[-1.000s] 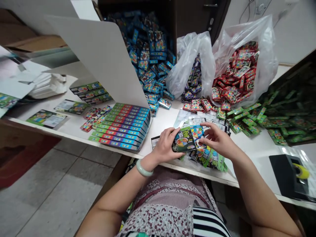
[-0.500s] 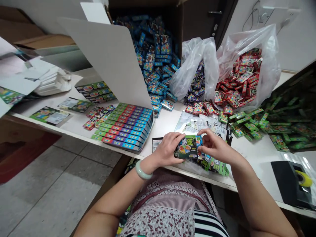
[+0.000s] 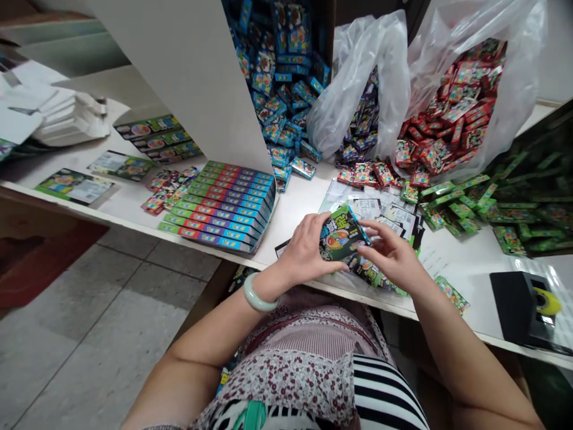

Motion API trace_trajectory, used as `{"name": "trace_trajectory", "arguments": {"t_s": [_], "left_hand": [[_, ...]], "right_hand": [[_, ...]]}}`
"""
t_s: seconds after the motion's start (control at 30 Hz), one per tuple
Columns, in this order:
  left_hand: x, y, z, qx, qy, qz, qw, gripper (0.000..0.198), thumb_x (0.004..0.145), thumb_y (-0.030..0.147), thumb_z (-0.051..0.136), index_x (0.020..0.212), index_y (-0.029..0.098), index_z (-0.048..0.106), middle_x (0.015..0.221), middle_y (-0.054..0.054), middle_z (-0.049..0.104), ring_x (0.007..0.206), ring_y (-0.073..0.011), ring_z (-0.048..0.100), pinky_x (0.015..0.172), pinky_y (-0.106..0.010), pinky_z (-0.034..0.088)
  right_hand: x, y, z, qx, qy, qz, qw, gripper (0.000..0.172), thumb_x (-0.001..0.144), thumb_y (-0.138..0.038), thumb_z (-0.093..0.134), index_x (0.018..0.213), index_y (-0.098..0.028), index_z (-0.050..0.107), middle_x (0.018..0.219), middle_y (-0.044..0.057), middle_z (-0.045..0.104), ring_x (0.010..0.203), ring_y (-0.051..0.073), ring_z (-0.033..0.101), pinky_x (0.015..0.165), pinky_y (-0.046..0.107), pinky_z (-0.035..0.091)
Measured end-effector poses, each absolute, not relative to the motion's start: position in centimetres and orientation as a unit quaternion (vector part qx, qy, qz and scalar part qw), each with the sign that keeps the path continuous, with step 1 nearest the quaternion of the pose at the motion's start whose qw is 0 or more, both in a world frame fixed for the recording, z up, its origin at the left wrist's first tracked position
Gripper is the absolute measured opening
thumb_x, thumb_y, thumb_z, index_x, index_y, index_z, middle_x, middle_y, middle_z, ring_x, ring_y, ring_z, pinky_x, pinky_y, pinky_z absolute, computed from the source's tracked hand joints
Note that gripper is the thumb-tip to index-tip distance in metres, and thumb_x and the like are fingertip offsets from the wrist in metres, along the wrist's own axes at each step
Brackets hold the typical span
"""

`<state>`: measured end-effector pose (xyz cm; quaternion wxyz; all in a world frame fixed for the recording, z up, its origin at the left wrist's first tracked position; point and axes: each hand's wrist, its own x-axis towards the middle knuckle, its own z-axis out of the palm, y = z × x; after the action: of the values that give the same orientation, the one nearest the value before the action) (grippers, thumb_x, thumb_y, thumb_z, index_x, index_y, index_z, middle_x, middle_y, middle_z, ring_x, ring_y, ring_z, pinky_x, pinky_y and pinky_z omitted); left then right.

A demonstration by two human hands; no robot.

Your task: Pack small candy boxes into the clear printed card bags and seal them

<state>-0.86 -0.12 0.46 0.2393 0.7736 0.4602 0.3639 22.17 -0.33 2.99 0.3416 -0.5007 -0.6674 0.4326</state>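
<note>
While the left hand [image 3: 304, 248] is clamping the black-and-green packet [image 3: 340, 237] by its left side, fingers behind or along the upper edge and thumb below, the right hand [image 3: 389, 254] is sitting at the packet's right edge. Right thumb and index finger are standing apart around that edge; can't tell if they're actually pinching it. Packet is being held tilted between both hands, above the front of the table [image 3: 290, 209], printed face up. A blue strip [image 3: 362, 230] is showing along its right edge, close to the right fingertips.

Below the hands, more green-black packets [image 3: 373, 273] are lying in a pile, partly covered by the right hand. Label-side-up packets [image 3: 396, 218] are lying just beyond.

Left of the left hand, well apart, rows of multicoloured boxes [image 3: 224, 206] are standing under an upright white panel [image 3: 188, 71]. Farther back, blue boxes [image 3: 286, 107] are spilling onto the table; red boxes [image 3: 461, 107] are filling a clear bag [image 3: 521, 89]. Green boxes [image 3: 461, 206] are lying right of that, tape dispenser [image 3: 514, 298] nearer the front.
</note>
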Motion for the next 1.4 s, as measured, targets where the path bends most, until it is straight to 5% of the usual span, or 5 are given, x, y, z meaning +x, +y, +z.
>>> {"name": "trace_trajectory", "arguments": {"t_s": [0.3,0.53,0.77,0.97,1.4], "left_hand": [[0.9,-2.6,-2.5,0.563,0.370,0.487,0.556,0.066,0.092,0.031,0.064,0.151,0.030,0.035,0.124,-0.007,0.063,0.112,-0.0192,0.065,0.100,-0.035,0.054],[0.0,-4.9,-3.1,0.583,0.374,0.442,0.570,0.064,0.088,0.036,0.069,0.145,0.030,0.042,0.125,-0.008,0.065,0.110,-0.0214,0.067,0.093,-0.036,0.058],[1.2,-3.5,-0.2,0.569,0.428,0.516,0.476,0.026,0.092,0.043,0.064,0.085,0.018,0.065,0.098,-0.006,0.071,0.096,-0.0177,0.067,0.089,-0.032,0.055],[1.4,-3.0,0.0,0.518,0.414,0.539,0.519,0.030,0.087,0.040,0.071,0.108,0.018,0.068,0.096,-0.005,0.075,0.089,-0.0159,0.070,0.084,-0.030,0.056],[1.1,-1.8,2.6,0.535,0.419,0.465,0.567,0.022,0.077,0.034,0.078,0.080,0.015,0.068,0.077,-0.002,0.068,0.069,-0.0115,0.061,0.065,-0.024,0.051]], "right_hand": [[21.2,-2.4,0.3,-0.502,-0.507,0.455,0.533,0.044,0.077,-0.037,0.079,0.113,-0.031,0.055,0.091,-0.002,0.066,0.078,0.014,0.067,0.072,0.029,0.057],[20.9,-5.6,-1.6,-0.541,-0.554,0.415,0.478,0.028,0.088,-0.045,0.067,0.108,-0.027,0.061,0.094,0.004,0.068,0.082,0.018,0.064,0.077,0.036,0.055],[22.2,-4.0,1.0,-0.481,-0.628,0.429,0.436,0.024,0.090,-0.043,0.065,0.078,-0.023,0.062,0.087,0.004,0.065,0.079,0.017,0.061,0.067,0.030,0.049],[21.6,-3.7,1.3,-0.487,-0.544,0.480,0.487,0.029,0.080,-0.044,0.076,0.098,-0.027,0.062,0.087,0.002,0.067,0.077,0.017,0.063,0.065,0.031,0.052],[21.3,-2.1,3.5,-0.497,-0.585,0.494,0.409,0.040,0.072,-0.059,0.079,0.076,-0.022,0.064,0.073,0.002,0.067,0.066,0.015,0.060,0.061,0.030,0.051]]}}
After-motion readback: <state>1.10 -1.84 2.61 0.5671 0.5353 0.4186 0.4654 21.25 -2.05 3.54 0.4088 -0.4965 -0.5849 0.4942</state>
